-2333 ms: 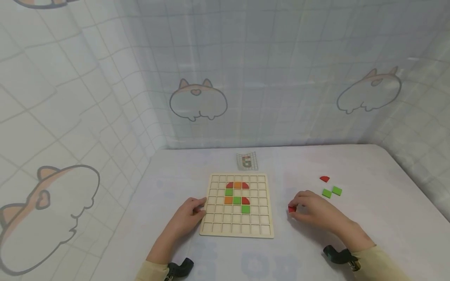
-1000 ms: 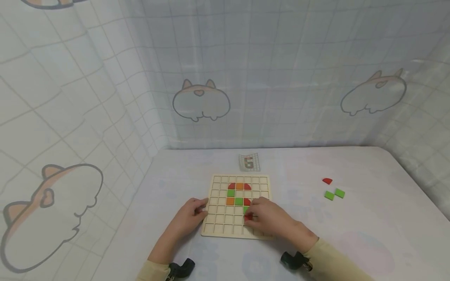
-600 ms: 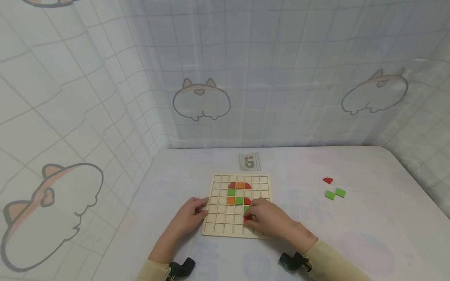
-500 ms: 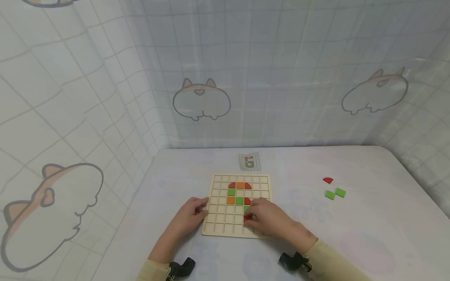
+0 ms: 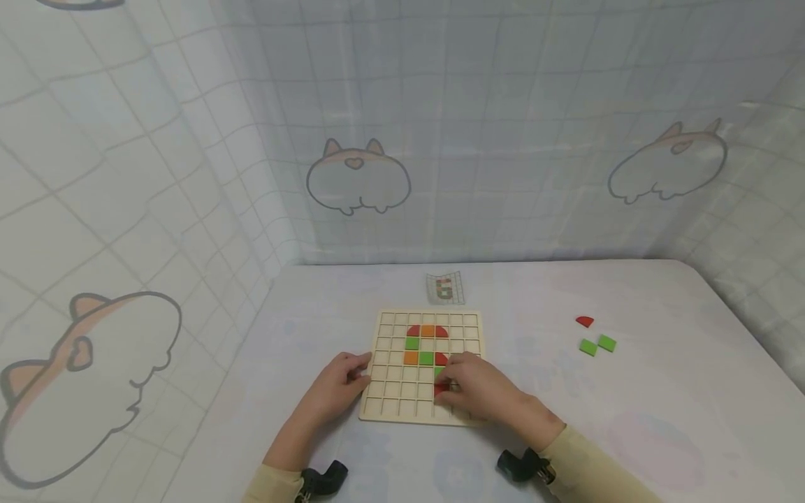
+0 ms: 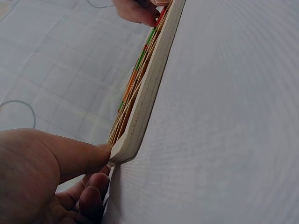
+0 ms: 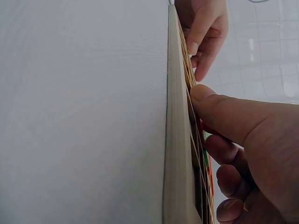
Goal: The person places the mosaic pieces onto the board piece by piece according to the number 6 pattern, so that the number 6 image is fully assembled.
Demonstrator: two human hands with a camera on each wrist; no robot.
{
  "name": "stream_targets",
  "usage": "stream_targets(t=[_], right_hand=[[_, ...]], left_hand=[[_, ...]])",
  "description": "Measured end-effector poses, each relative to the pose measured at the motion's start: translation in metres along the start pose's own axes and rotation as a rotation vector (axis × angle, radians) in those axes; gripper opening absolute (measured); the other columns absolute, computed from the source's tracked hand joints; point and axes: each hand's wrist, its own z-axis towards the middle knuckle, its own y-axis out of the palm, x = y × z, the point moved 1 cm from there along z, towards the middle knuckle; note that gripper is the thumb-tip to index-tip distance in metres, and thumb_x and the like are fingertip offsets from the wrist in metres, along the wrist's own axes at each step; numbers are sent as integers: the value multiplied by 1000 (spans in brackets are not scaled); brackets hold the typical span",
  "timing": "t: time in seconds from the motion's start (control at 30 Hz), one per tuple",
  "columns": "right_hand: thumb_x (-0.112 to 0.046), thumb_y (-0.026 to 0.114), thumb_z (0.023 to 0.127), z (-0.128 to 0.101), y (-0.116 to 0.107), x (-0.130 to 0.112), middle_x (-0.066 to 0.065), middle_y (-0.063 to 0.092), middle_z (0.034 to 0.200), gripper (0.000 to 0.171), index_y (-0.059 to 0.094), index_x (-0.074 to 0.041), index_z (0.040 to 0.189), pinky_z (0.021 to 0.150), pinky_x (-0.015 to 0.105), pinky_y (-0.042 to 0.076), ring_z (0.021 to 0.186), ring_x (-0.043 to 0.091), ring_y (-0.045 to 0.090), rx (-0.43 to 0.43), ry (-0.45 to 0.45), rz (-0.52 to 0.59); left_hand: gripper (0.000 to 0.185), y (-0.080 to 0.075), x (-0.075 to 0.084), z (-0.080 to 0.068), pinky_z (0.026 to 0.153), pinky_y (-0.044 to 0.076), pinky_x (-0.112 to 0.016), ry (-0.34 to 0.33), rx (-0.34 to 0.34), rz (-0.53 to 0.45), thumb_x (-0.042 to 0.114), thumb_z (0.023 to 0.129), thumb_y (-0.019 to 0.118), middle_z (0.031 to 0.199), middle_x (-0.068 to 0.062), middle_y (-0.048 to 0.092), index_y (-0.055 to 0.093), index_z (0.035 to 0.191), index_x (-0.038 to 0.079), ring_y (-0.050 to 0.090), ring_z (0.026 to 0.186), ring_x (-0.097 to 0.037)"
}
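Observation:
A wooden grid board (image 5: 383,409) lies on the table, with red, orange and green tiles set in some of its squares. My left hand (image 5: 335,388) holds the board's left edge, the thumb (image 6: 96,156) against the rim near the front corner. With thumb and fingers my right hand (image 5: 481,388) pinches a red tile (image 5: 440,392) at a lower square of the board, just below a green tile (image 5: 437,372). The red tile's full outline is hidden by the fingers. Along the top of the pattern, an orange tile (image 5: 428,330) sits between two red quarter-circle tiles.
Behind the board lies a small card (image 5: 444,288) with a printed grid pattern. Off to the right are a loose red quarter-circle tile (image 5: 585,321) and two loose green square tiles, one (image 5: 588,347) nearer than the other (image 5: 606,343). Patterned curtains surround the table.
From right of the board, my right hand has moved left with the red tile onto the board, then stayed nearly still there. The left hand has kept its place.

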Motion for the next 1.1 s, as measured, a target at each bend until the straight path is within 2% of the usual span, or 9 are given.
stream_targets(t=[0.2, 0.37, 0.67, 0.97, 1.1], right_hand=[[-35, 82, 82, 1, 1, 1, -16, 57, 84, 21, 78, -19, 95, 75, 25, 46, 79, 3, 49, 3, -4, -5], [-36, 82, 81, 0, 2, 1, -15, 58, 83, 22, 78, -19, 95, 75, 25, 46, 79, 4, 48, 13, -8, -18], [-39, 80, 83, -3, -7, 8, -13, 62, 90, 26, 79, -18, 99, 80, 29, 48, 87, 5, 53, 14, 19, -30], [-27, 80, 83, -19, -27, 28, -10, 64, 95, 23, 78, -16, 103, 82, 31, 49, 91, 7, 55, 60, 121, -36], [-28, 81, 82, -29, -36, 39, -11, 63, 96, 26, 77, -15, 104, 86, 35, 49, 94, 9, 56, 76, 212, -15]], left_hand=[[47, 0, 0, 1, 77, 45, -33, -15, -5, -6, 14, 92, 70, 104, 0, 56, 60, 138, 10, 51, 86, -14], [47, -1, 0, 1, 76, 45, -34, 0, -5, -14, 13, 92, 70, 104, 0, 56, 60, 137, 9, 51, 86, -15], [47, 3, -4, 2, 76, 45, -33, -6, -2, 0, 15, 92, 71, 103, 2, 56, 60, 137, 10, 51, 86, -14], [47, 3, -5, 2, 76, 45, -33, -10, -1, 5, 15, 92, 70, 104, 2, 56, 60, 138, 11, 50, 86, -14], [47, 3, -4, 2, 76, 45, -34, -3, -3, 4, 15, 92, 70, 104, 1, 56, 60, 138, 11, 50, 86, -14]])
